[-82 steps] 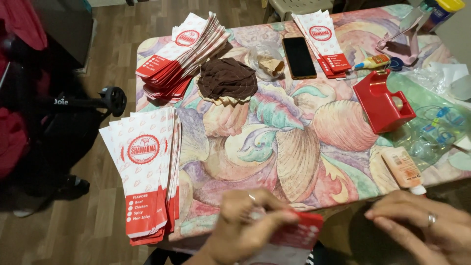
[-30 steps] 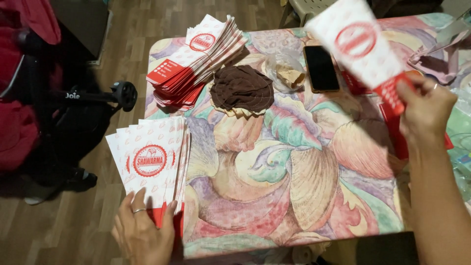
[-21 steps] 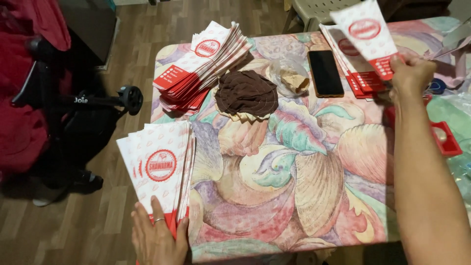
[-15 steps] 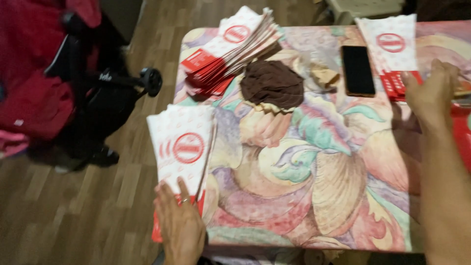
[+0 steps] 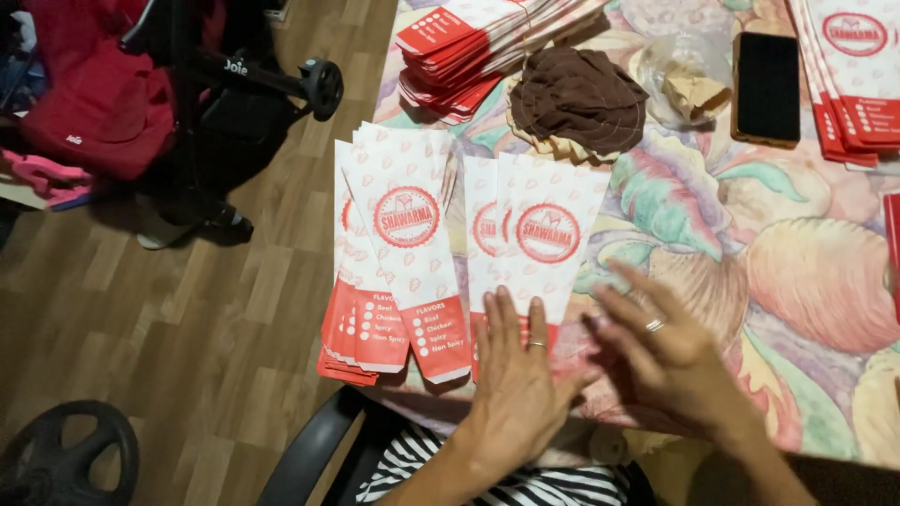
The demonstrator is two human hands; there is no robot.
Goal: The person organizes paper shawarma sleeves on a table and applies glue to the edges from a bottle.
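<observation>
Pressing my left hand [image 5: 514,375] flat, fingers together and stretched out, I have it lying on the lower red end of a white-and-red paper sleeve [image 5: 548,234] that sits at the near edge of the table [image 5: 787,272]. My right hand [image 5: 670,361] is just beside it — open too, fingers spread and a bit blurred, hovering over or brushing the sleeve's right edge (I cannot tell whether it actually touches). Neither hand grips anything; both are open palms down, each with a ring on one finger.

Just left of my left hand lies a fanned stack of the same sleeves [image 5: 394,253], its red ends hanging past the table edge toward the wooden floor [image 5: 216,356]. Farther up the table rests another pile of sleeves [image 5: 469,47], and near it a brown cloth-like round thing [image 5: 577,94] — right beside a crumpled clear plastic wrap [image 5: 684,80]. A black phone [image 5: 769,84] lies flat between that wrap and a third pile of sleeves [image 5: 848,75] at the far right. Off the table, to the left, stands a stroller with red fabric [image 5: 112,84].
</observation>
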